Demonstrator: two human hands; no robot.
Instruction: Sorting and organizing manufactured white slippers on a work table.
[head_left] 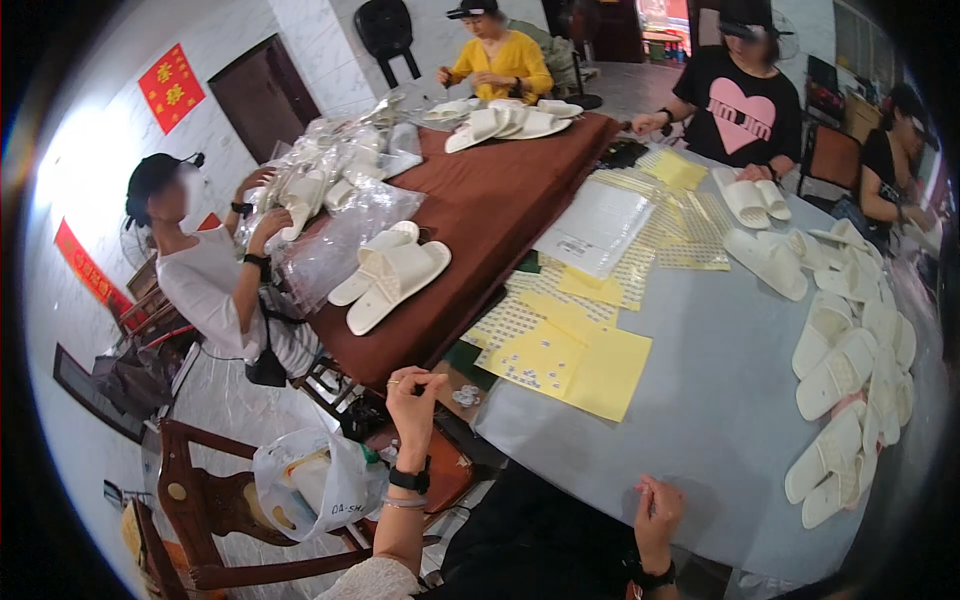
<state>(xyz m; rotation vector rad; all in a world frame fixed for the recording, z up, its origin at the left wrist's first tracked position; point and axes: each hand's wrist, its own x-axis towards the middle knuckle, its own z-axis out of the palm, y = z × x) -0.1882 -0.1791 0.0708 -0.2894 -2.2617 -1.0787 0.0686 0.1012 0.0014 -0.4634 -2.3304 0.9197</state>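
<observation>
My left hand (412, 408) is raised beside the near corner of the grey table (600, 455), its thumb and fingertips pinched together. What is between them, if anything, is too small to make out. Over the table's near edge is my right hand (657, 512), its fingers curled in; whatever they may hold is hidden. Yellow sheets (612, 378) lie ahead of my hands, with small pale bits (528, 374) scattered on one. Farther back are sheets covered in rows of small marks (700, 218) and a clear plastic packet (597, 228). White slippers (838, 370) are heaped along the right side.
A brown-covered table (470, 200) adjoins on the left, bearing a pair of white slippers (398, 280) and a pile of bagged slippers (345, 160). Several people sit around, one in a black shirt (742, 105) handling slippers. A wooden chair (190, 490) with a white plastic bag (318, 485) stands left.
</observation>
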